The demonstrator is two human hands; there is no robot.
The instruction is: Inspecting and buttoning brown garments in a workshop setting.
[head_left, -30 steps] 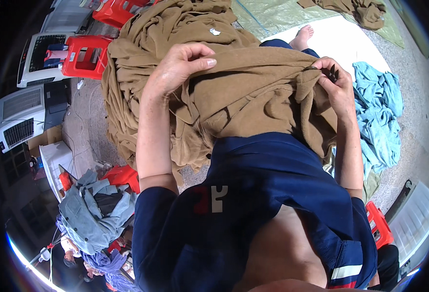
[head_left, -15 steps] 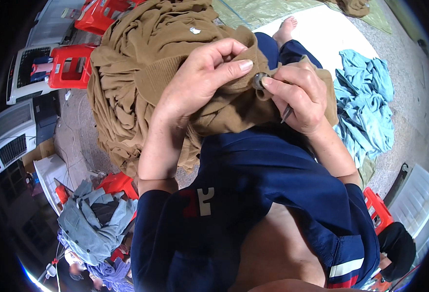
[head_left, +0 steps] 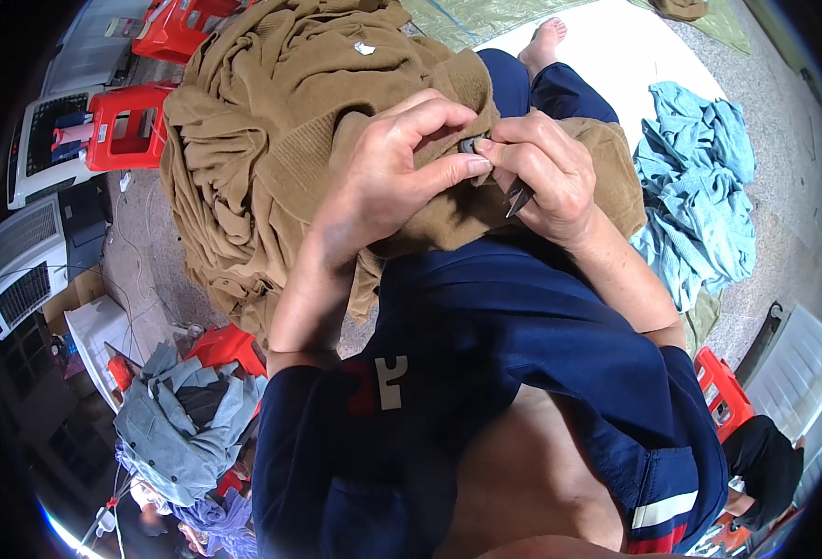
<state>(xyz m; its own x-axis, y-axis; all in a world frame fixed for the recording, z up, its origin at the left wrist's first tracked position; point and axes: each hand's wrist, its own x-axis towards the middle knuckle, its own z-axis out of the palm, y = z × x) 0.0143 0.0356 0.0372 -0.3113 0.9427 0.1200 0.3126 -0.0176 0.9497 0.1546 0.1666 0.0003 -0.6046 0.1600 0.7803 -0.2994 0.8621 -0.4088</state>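
Observation:
A brown knit garment (head_left: 430, 210) with ribbed edging lies across my lap. My left hand (head_left: 383, 177) pinches its edge between thumb and fingers. Close by, a dark, shiny round button (head_left: 472, 144) shows at the cloth. The thumb and forefinger of my right hand (head_left: 551, 182) close on the button's right side, almost touching my left thumb. Tucked in the right palm is a small dark tool with pointed blades (head_left: 518, 199), like thread snips; the rest of it is hidden by the fingers.
More brown knitwear (head_left: 234, 177) is heaped at the left, with a white scrap (head_left: 364, 47) on top. Light blue garments (head_left: 695, 196) lie at the right beside a white sheet (head_left: 653, 47). A red stool (head_left: 130, 126) stands left; grey clothing (head_left: 173, 433) is piled lower left.
My right hand has moved left, with the button, toward my left thumb. The pointed tool's blades show more fully below the right fingers. My left hand stays on the garment's edge.

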